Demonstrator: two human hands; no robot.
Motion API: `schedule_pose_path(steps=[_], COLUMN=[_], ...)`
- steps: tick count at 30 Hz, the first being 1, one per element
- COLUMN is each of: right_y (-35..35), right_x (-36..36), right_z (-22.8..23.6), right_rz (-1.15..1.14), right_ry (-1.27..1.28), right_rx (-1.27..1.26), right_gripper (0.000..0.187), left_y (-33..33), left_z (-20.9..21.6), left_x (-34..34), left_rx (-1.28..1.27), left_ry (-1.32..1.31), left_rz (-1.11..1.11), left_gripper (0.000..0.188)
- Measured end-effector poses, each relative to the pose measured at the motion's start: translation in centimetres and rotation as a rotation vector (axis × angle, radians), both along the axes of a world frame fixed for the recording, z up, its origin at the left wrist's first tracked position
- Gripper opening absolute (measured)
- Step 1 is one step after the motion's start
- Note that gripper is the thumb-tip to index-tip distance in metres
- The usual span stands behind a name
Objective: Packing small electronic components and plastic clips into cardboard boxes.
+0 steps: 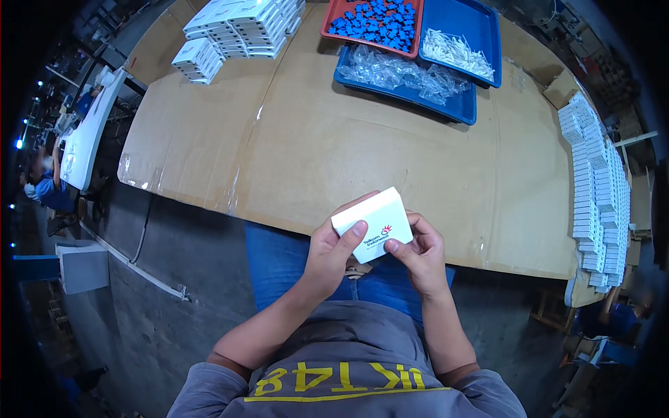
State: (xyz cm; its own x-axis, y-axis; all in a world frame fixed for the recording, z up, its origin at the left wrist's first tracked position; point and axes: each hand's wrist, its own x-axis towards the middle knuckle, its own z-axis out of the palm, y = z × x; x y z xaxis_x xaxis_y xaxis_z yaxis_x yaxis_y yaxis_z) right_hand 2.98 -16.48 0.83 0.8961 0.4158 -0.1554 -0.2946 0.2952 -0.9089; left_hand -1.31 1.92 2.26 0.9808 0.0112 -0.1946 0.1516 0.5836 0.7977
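Between left hand (327, 252) and right hand (426, 258), both gripping it, one box (369, 219) looks closed; blue parts (377, 26) beyond them appear unused.

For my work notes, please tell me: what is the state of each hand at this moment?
Left hand: closed, holding the white box.
Right hand: closed, holding the same box.

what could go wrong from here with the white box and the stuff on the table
The hands hold the white box near the front edge of the table; a slip might drop it to the floor. The red tray overlaps the lower blue tray; a knock could spill the blue pieces. The right-side stacks look uneven and might topple.
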Motion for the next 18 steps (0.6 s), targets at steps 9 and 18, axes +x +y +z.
schedule_pose_path(steps=[9, 18], right_y=[-0.5, -0.7], right_x=[1.7, 0.8], right_z=[1.9, 1.6], right_rz=[-0.122, -0.063], right_ry=[-0.291, -0.265], right_rx=[-0.206, 0.072], right_gripper=[0.064, 0.042], left_y=[2.7, 2.5], left_z=[-0.2, 1.5], left_x=[1.1, 1.4], left_rx=[0.551, 0.432], left_ry=[-0.276, -0.374], left_rz=[-0.015, -0.167], left_gripper=[0.081, 0.045])
